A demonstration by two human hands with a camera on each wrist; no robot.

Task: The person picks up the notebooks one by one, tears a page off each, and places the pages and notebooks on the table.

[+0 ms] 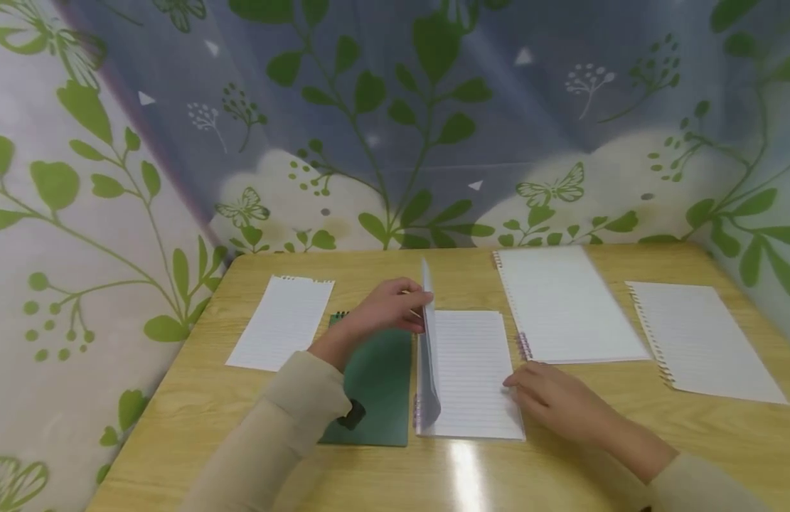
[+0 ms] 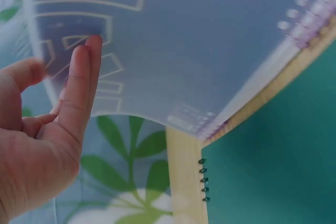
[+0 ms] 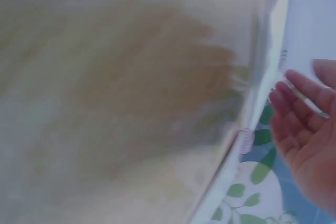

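Note:
A small lined notebook with a purple coil lies in front of me, its bluish front cover standing nearly upright off the pages. My left hand is at the far part of that cover. In the left wrist view, the straight fingers touch the cover's printed outer side, the thumb apart near its edge. My right hand rests beside the notebook's right edge, fingertips right at the page border. Its fingers are loosely bent and hold nothing.
A green coil notebook lies left of the open one, partly under my left forearm. Beyond it is a loose torn lined sheet. To the right are a larger notebook with a purple coil and another torn sheet. Patterned fabric hangs behind the table.

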